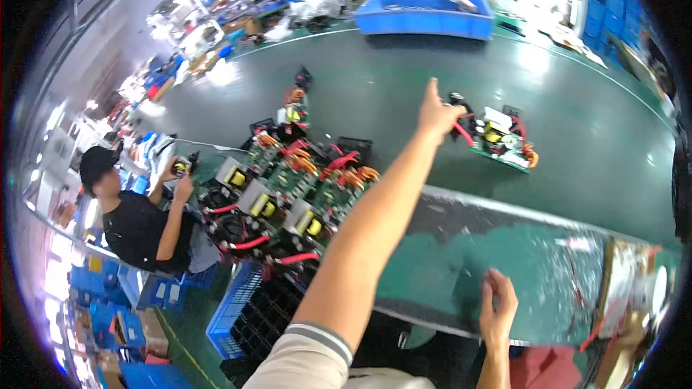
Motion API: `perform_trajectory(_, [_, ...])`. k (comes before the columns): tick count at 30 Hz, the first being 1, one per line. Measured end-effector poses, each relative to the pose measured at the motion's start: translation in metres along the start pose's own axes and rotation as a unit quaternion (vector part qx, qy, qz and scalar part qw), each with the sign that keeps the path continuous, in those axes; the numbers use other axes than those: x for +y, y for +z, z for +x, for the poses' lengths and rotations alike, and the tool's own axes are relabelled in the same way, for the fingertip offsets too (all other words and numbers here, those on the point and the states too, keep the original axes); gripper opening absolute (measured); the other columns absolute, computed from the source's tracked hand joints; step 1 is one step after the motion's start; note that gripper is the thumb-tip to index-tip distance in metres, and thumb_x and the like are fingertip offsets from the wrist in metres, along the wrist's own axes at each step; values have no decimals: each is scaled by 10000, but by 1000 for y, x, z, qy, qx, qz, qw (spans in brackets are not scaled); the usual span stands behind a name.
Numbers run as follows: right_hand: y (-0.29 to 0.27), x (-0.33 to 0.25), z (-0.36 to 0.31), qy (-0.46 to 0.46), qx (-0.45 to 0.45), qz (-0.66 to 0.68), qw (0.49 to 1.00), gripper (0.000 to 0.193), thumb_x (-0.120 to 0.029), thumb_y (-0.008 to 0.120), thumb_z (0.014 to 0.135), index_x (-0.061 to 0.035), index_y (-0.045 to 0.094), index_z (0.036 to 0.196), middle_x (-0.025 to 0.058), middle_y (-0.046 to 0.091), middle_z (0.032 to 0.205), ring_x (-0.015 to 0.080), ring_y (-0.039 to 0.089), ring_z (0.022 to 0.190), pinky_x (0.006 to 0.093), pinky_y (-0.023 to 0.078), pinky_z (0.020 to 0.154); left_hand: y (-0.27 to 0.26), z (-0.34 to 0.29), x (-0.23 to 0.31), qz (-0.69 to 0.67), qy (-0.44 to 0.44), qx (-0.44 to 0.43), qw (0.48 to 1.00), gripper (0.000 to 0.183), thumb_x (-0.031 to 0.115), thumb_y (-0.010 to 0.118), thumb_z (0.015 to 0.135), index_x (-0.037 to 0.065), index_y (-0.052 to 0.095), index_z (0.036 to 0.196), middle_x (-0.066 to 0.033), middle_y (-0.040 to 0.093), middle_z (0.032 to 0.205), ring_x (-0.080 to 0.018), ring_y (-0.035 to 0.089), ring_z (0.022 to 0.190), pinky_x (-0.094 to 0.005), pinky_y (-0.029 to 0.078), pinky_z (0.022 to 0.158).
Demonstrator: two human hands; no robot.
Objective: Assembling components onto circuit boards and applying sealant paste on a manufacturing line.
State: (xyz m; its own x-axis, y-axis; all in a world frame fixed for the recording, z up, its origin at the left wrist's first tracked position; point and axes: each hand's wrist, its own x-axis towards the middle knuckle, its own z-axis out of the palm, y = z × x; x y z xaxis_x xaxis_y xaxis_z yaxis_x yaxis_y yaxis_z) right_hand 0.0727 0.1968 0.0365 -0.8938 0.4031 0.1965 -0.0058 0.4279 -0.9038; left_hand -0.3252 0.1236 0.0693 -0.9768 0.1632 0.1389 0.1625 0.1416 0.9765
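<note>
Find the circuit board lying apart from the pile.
In the head view, the lone circuit board lies right of centre on the green tabletop, just right of the person's left hand.

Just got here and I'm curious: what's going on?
The left hand is at the red and black cables of a green circuit board with copper coils; its grip is unclear. The open right hand is near the bench edge. Similar green boards crowd the left, beside a co-worker in black holding a small part.

On the green surface point(360, 94) before us, we see a green circuit board point(497, 139) lying component side up, with an orange coil point(532, 157), yellow and white parts, and thick red leads point(463, 135).
</note>
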Motion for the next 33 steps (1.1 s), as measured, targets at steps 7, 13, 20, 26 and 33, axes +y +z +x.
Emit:
perform_trajectory(7, [57, 1, 34, 9, -22, -86, 996, 224, 51, 572, 883, 19, 623, 1099, 172, 622, 941, 313, 610, 805, 370, 492, 705, -64, 101, 21, 375, 91, -141, 912, 1013, 451, 802, 722, 80, 290, 1513, -231, 559, 1281, -397, 499, 1262, -464, 438, 1031])
perform_trajectory(13, [69, -3, 38, -21, -26, -257, 966, 187, -18, 617, 878, -11, 618, 1065, 172, 563, 948, 360, 555, 818, 459, 454, 691, -330, 152, -27, 636, -221, 127, 728, 955, 529, 811, 701, 15, 384, 1384, -271, 617, 1166, -365, 611, 1141, -463, 511, 933])
perform_trajectory(20, [63, 10, 28, -25, -35, -340, 939, 218, -52, 637, 870, -25, 601, 1083, 175, 531, 952, 366, 543, 820, 460, 445, 684, -466, 167, -142, 353, -406, 73, 840, 1426, 697, 832, 565, -149, 123, 1468, -334, 499, 1361, -404, 578, 1202, -443, 479, 986])
perform_trajectory(26, [52, 21, 13, -4, -42, -385, 922, 234, -51, 632, 863, -36, 584, 1091, 181, 525, 964, 376, 540, 847, 473, 441, 712, -426, 200, -135, 399, -436, 47, 805, 1298, 584, 823, 661, -129, 98, 1466, -322, 502, 1357, -391, 523, 1273, -440, 439, 1048])
perform_trajectory(33, [54, 7, 23, 5, -31, -385, 922, 248, -40, 605, 856, -31, 563, 1100, 208, 517, 994, 398, 534, 875, 492, 441, 758, -458, 173, -74, 405, -541, -40, 736, 788, 439, 802, 758, -20, 501, 1323, -244, 608, 1254, -352, 648, 1082, -436, 522, 899])
